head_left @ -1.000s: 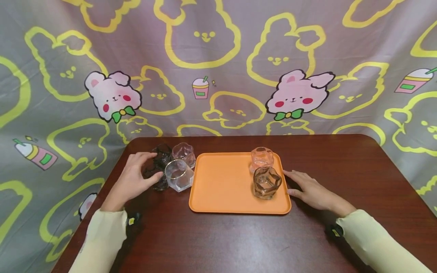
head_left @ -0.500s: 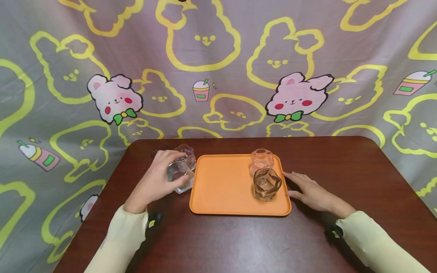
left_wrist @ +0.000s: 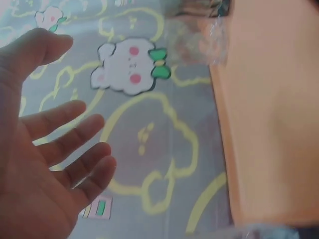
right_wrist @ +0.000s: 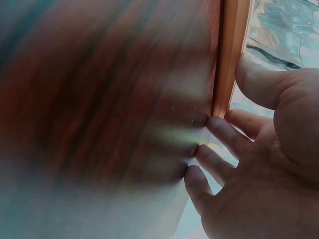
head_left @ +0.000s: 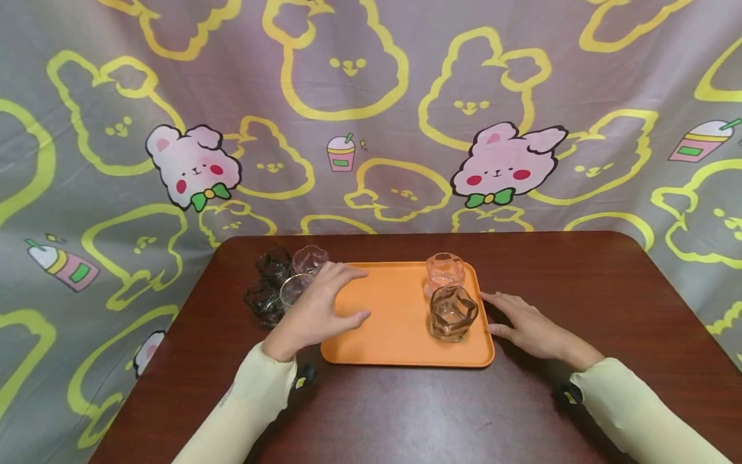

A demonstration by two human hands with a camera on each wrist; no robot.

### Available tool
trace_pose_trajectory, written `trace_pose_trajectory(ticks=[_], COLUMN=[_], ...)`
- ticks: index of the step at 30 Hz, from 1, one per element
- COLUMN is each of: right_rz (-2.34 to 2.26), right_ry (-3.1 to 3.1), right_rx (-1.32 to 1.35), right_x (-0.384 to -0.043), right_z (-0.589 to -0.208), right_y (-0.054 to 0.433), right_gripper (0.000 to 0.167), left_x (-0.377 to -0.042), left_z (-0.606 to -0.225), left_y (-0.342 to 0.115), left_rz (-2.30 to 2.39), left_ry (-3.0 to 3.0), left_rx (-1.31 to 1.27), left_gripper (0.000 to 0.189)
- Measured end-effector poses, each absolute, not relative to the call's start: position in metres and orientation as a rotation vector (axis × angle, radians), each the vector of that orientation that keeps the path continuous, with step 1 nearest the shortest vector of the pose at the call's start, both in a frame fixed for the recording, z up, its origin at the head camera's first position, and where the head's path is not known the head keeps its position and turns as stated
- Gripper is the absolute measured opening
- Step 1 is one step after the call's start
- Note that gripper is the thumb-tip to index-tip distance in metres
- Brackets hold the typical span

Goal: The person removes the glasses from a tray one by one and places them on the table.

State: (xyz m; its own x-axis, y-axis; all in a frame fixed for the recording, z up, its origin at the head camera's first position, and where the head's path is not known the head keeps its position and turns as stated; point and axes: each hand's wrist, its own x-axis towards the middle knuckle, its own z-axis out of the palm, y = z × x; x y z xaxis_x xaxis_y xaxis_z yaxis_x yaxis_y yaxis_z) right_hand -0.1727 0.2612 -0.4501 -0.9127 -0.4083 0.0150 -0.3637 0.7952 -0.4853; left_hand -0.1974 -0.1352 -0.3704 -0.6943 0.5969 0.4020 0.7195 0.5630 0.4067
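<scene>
An orange tray (head_left: pixel 394 335) lies on the table. On its right part stand a brown glass (head_left: pixel 453 314) and, behind it, a pink glass (head_left: pixel 445 269). My left hand (head_left: pixel 315 309) hovers over the tray's left edge, thumb and fingers spread apart, nothing between them. It partly covers a clear gold-rimmed glass (head_left: pixel 292 291) beside the tray. In the left wrist view the palm of the left hand (left_wrist: pixel 35 169) is bare. My right hand (head_left: pixel 524 327) rests on the table, its fingertips at the tray's right rim; the right wrist view shows them against the tray's side (right_wrist: pixel 231 64).
Left of the tray, a pale purple glass (head_left: pixel 308 259) and two black glasses, one behind (head_left: pixel 274 263) and one nearer (head_left: pixel 263 304), stand close together with the clear one. A patterned curtain (head_left: pixel 400 135) hangs right behind the dark wooden table (head_left: pixel 406 412).
My left hand has moved right, from beside the black glasses, past the clear glass, to the tray's left edge. The glasses, the tray and the right hand have kept their places.
</scene>
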Motion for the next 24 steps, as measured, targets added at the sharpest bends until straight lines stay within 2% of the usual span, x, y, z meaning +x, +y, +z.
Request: trace_pose_trajectory(ticks=[24], right_rz=[-0.774], right_ry=[2.883], right_rx=[-0.73], right_x=[-0.178], right_z=[-0.446], right_y=[0.26], right_gripper=[0.06], left_x=[-0.203], left_z=[-0.403], left_y=[-0.05], left_rz=[-0.752], left_ry=[-2.676], left_rx=[-1.263], left_gripper=[0.067])
